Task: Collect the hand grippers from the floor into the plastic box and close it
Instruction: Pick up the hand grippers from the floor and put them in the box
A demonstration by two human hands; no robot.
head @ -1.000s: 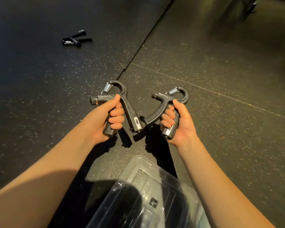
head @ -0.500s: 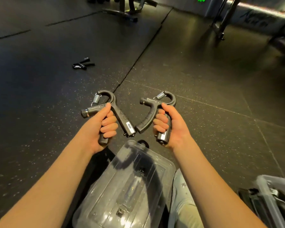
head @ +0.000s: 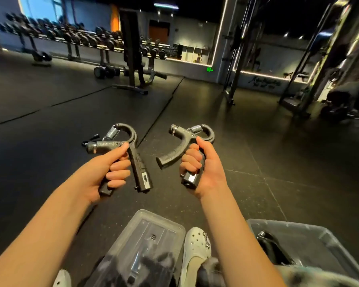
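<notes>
Near the middle of the frame, the person's left hand (head: 104, 172) has its fingers curled tight round one handle of a black hand gripper (head: 140, 170), and the thumb lies along the top bar. Just to the right, the right hand (head: 207, 172) is wrapped the same way round one handle of a second hand gripper (head: 182, 135). Both are held up off the dark gym floor (head: 257, 162) and do not touch each other.

Down in the lower right corner sits the clear plastic box (head: 294, 226). It is open on top, and a boxed gripper (head: 269, 247) lies inside. The clear lid (head: 160, 228) lies flat at the bottom middle, beside a pale shoe (head: 197, 251). A third hand gripper (head: 90, 139) peeks out on the floor, just behind the one in the left hand.

The next job looks like putting both into the box. The box is low and far to the right, so the left hand must cross over, and its gripper could bump the rim and fall out. The loose handles stick out and could hook on each other. The one on the floor is dark on dark, so it could be forgotten and the lid shut too soon
</notes>
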